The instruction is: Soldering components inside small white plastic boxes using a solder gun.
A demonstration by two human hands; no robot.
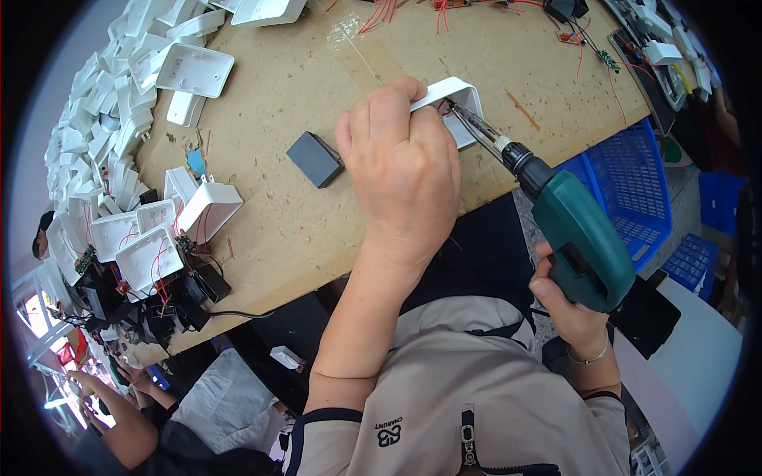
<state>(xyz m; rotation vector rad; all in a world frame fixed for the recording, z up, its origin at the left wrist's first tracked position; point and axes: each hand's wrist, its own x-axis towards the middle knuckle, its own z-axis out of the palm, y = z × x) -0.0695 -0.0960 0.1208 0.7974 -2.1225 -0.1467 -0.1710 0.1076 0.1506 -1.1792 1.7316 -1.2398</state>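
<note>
The job looks only partly done. The left hand (405,163) pinches a white plastic case (454,87) just over the brown work table (278,238), near the middle of its near side. The right hand (567,309) is wrapped around a green soldering gun (583,238), and the two hands are apart. The gun's thin tip pokes inside the case, so a joint is probably being made now, but the fingers hide it and I can't tell if it is done. The case is open, so closing it is likely left to do. On the left, a bunch of open white cases (149,260) already have red wires in them, and they look partly made too. Behind them, a big heap of white plastic parts (99,119) seems to be waiting. A dark gray box (315,159) sits alone beside the left hand. As for writing, the tan shirt (444,373) has a small dark logo with letters on its chest. I can't read any words on the gun, the gray box or the cases.
</note>
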